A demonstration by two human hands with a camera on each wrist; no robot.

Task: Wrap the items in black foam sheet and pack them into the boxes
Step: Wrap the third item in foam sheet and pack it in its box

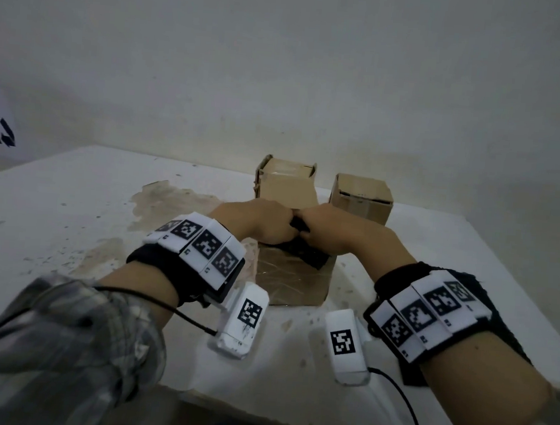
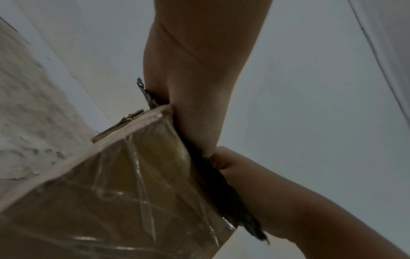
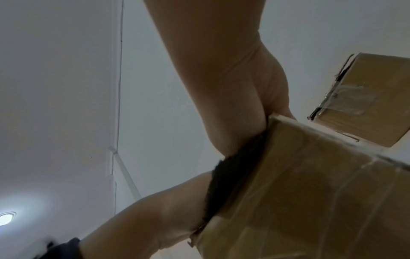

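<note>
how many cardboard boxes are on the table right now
3. A tape-wrapped brown cardboard box sits nearest, under both hands. An open-topped brown box stands behind it. A closed brown box stands at the back right. Others could be out of frame.

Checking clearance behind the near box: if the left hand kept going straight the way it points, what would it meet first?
Probably the open cardboard box standing right behind the left hand, which grips the black foam bundle; the gap's depth is unclear.

- A plain room is shown, most likely a simple packing spot.
- Bare white walls (image 1: 283,61) are seen.
- A worn, stained white table (image 1: 71,212) holds cardboard boxes (image 1: 360,198).
- A ceiling light (image 3: 5,218) is on.
</note>
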